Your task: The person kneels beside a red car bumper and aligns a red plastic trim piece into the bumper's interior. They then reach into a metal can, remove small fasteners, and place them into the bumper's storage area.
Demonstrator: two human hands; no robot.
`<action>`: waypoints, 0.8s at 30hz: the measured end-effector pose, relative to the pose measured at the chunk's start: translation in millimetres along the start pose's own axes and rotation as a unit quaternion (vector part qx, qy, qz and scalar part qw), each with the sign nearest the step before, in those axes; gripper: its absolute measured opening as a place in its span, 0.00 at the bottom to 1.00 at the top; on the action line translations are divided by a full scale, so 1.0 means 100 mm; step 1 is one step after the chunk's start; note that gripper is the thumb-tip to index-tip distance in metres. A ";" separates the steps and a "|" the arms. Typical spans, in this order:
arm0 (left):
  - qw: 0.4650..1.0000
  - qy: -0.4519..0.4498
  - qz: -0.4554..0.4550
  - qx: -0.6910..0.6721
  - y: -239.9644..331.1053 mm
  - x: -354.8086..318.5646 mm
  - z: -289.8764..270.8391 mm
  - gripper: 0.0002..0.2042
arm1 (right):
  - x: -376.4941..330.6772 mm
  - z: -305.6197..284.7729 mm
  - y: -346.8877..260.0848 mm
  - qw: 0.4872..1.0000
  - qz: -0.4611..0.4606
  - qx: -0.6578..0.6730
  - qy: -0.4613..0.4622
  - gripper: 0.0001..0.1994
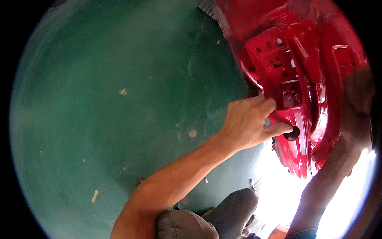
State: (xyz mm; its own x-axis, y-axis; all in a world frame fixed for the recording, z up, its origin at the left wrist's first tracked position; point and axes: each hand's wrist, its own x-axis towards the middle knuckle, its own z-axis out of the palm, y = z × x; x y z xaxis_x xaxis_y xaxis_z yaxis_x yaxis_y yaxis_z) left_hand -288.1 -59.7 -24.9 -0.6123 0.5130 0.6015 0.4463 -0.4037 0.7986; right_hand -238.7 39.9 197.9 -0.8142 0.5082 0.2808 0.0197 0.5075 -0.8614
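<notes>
A glossy red painted car body part, pierced with several holes, fills the right side. Its left edge is in my left hand, with the fingers curled over the rim and partly hidden behind it. The thumb of that hand reaches onto the front face and touches a dark round spot, either a plug or a hole; I cannot tell which. Farther right, my right hand is raised against the red bodywork in deep shadow. Its fingers are too dark and blurred to make out, as is anything it may hold.
Green floor spreads across the left, with pale spots, a small yellowish strip and a tiny red bit on it. My bent knees in grey trousers are at the bottom. Strong glare covers the lower right. A ribbed grey object shows at the top.
</notes>
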 end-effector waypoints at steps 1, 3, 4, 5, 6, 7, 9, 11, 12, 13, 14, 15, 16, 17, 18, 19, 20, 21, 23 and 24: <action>1.000 0.009 0.004 -0.003 -0.04 0.01 0.02 0.27 | 0.06 0.17 0.20 0.999 0.007 -0.036 0.016 0.11; 1.000 0.027 0.008 -0.009 -0.06 0.01 0.05 0.27 | 0.12 0.42 0.49 0.993 0.024 -0.108 0.045 0.12; 1.000 0.023 0.006 -0.020 -0.06 0.04 0.05 0.27 | 0.12 0.42 0.49 0.996 0.017 -0.082 0.031 0.14; 0.999 0.020 0.004 -0.030 -0.05 0.05 0.04 0.27 | 0.12 0.41 0.47 0.998 0.010 -0.055 0.017 0.16; 0.999 0.017 -0.004 -0.040 -0.03 0.04 0.03 0.27 | 0.11 0.44 0.46 0.997 0.019 -0.062 0.029 0.16; 0.999 0.012 -0.005 -0.036 -0.02 0.03 0.02 0.27 | 0.11 0.48 0.43 0.996 0.028 -0.070 0.041 0.16; 0.999 0.004 -0.012 -0.030 0.00 0.03 0.00 0.27 | 0.12 0.49 0.42 0.996 0.036 -0.075 0.045 0.17; 1.000 0.009 -0.013 -0.022 0.00 0.01 0.01 0.27 | 0.12 0.43 0.42 0.997 0.035 -0.069 0.029 0.17; 1.000 0.011 -0.012 -0.021 -0.01 0.01 0.02 0.27 | 0.12 0.43 0.38 0.996 0.063 -0.047 0.032 0.18; 0.999 0.011 -0.018 -0.025 -0.02 0.01 0.02 0.26 | 0.12 0.39 0.24 0.999 0.025 -0.034 0.012 0.18; 0.999 0.011 -0.024 -0.028 -0.03 0.00 0.01 0.26 | 0.10 0.32 0.08 1.000 -0.012 -0.020 -0.008 0.18; 0.999 0.010 -0.030 -0.036 -0.02 -0.01 0.02 0.26 | 0.09 0.27 0.07 0.999 -0.028 -0.018 -0.028 0.17; 0.999 0.018 -0.024 -0.045 -0.01 -0.01 0.03 0.25 | 0.08 0.23 0.07 0.998 -0.045 -0.015 -0.049 0.17; 0.998 0.026 -0.017 -0.053 -0.01 -0.02 0.04 0.24 | 0.16 0.20 0.20 0.996 -0.042 -0.019 -0.074 0.16; 0.998 0.033 -0.009 -0.054 -0.03 -0.02 0.02 0.24 | 0.28 0.18 0.39 0.994 -0.043 -0.017 -0.098 0.16; 0.997 0.036 -0.010 -0.062 -0.05 0.01 0.06 0.22 | 0.40 0.14 0.52 0.991 -0.043 -0.027 -0.123 0.16; 0.997 0.036 -0.011 -0.065 -0.05 0.01 0.08 0.21 | 0.48 0.12 0.60 0.987 -0.044 -0.032 -0.148 0.17; 0.997 0.033 -0.016 -0.072 -0.04 -0.02 0.10 0.20 | 0.46 0.19 0.58 0.991 -0.030 -0.037 -0.123 0.16; 0.997 0.010 -0.035 -0.068 -0.08 -0.04 0.05 0.19 | 0.28 0.68 0.41 0.999 0.005 -0.039 -0.022 0.14; 0.997 0.000 -0.042 -0.065 -0.08 -0.03 0.02 0.19 | 0.26 0.79 0.34 0.999 0.005 -0.038 0.016 0.15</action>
State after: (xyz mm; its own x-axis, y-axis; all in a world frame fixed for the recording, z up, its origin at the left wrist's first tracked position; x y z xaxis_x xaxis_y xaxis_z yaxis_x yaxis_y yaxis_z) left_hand -288.7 -56.9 -32.9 -0.6443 0.5481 0.5334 0.3064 -0.4539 0.8367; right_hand -304.4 15.3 142.8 -0.7942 0.5359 0.2864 0.0730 0.5520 -0.8306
